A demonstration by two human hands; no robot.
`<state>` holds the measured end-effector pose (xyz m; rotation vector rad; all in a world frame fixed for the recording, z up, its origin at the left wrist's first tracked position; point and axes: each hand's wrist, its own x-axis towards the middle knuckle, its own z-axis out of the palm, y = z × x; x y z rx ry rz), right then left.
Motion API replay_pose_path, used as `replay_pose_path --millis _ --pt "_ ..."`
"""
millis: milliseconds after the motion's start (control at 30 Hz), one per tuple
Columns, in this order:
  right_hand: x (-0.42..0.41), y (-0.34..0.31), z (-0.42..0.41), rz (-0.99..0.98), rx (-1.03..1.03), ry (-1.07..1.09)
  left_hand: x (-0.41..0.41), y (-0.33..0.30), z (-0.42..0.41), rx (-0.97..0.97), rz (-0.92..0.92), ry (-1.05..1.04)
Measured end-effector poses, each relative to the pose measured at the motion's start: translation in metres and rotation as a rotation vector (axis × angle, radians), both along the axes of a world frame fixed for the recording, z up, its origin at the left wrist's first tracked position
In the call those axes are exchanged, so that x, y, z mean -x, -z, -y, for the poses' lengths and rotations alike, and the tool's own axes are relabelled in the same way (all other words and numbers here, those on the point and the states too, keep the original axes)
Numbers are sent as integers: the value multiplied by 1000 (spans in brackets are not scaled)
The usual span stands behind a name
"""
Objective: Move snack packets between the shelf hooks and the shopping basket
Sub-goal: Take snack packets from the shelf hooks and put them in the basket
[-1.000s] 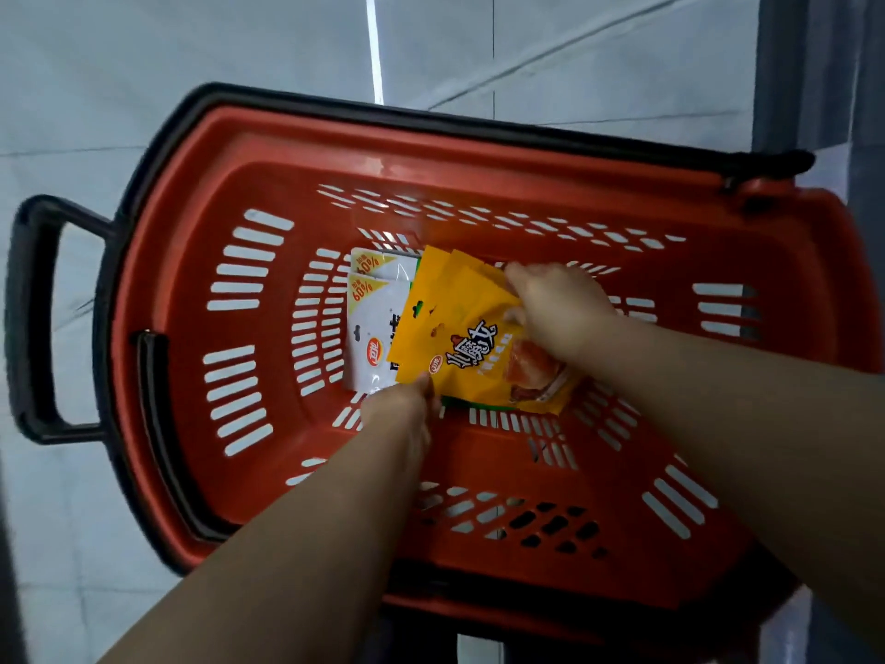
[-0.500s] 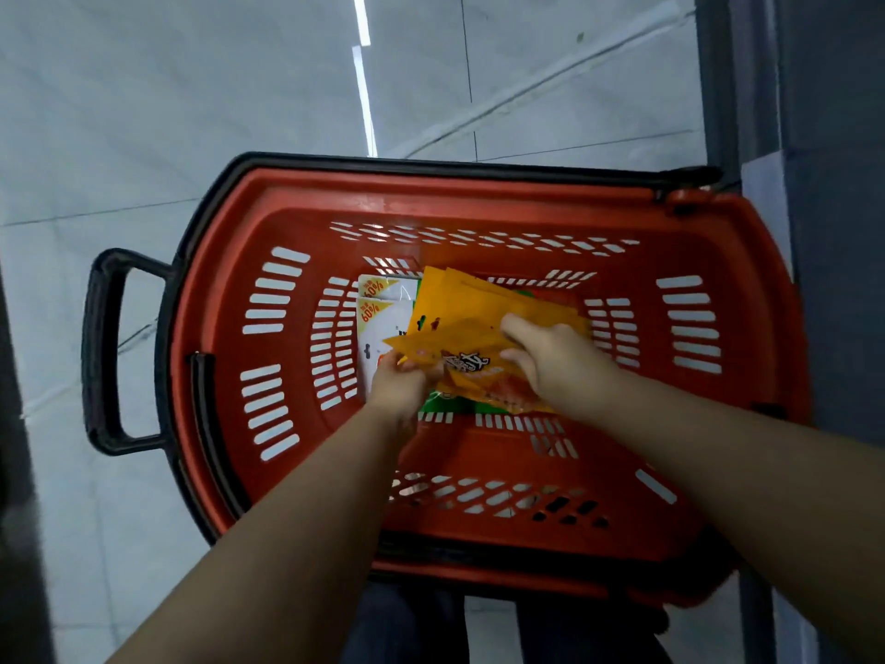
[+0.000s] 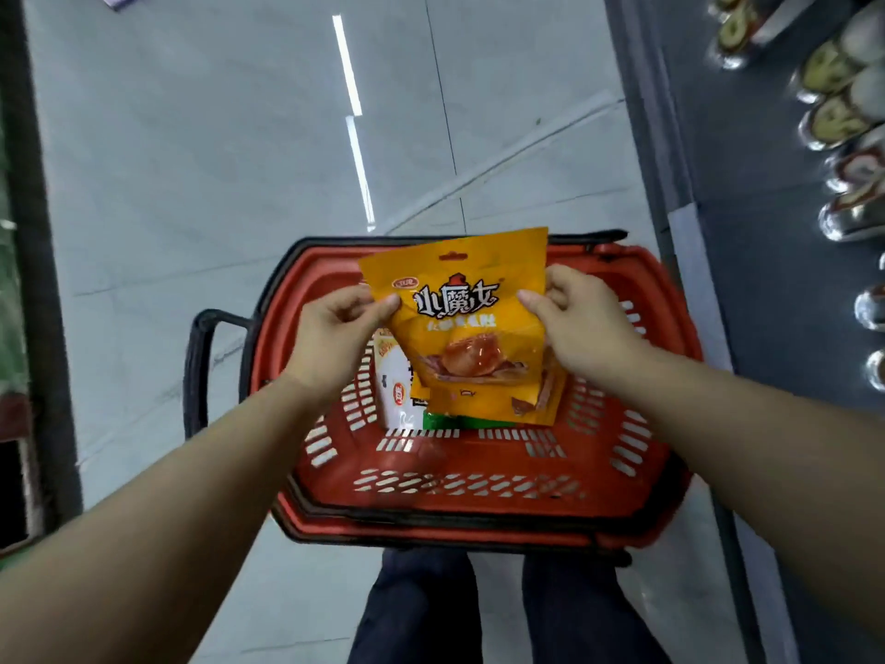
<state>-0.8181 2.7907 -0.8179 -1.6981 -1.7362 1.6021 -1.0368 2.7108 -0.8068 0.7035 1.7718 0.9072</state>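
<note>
Above the red basket (image 3: 479, 500), a yellow packet (image 3: 474, 328) is held upright, the left hand (image 3: 335, 333) pinching its left edge and the right hand (image 3: 584, 323) its right edge. More packets (image 3: 397, 395) lie in the basket on the floor (image 3: 191, 160).

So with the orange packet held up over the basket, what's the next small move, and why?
Probably carry the orange foil snack packet right toward the shelf: left hand and right hand pinch its sides, clear above the red plastic basket, hang hole upward.
</note>
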Motion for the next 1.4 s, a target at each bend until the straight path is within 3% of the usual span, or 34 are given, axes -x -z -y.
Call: replay_pose_path --millis 167,467,800,1033,1233,1400 --pt "11 -119 -25 -71 -66 131 18 -132 -45 -151 -48 104" --pt "-2 -402 -49 -175 -433 286 14 -412 -101 -536 -197 293" --pt "-69 -678 2 -164 -813 435 -49 -679 -104 -928 -219 444" --pt "-146 -787 57 -110 -996 684 -136 -795 -104 -1104 -120 614" --pt "-219 -844 96 11 -1066 884 -239 -842 -105 -1114 45 755" --pt "-283 -865 122 123 -1088 997 -328 -866 -109 -1109 55 840"
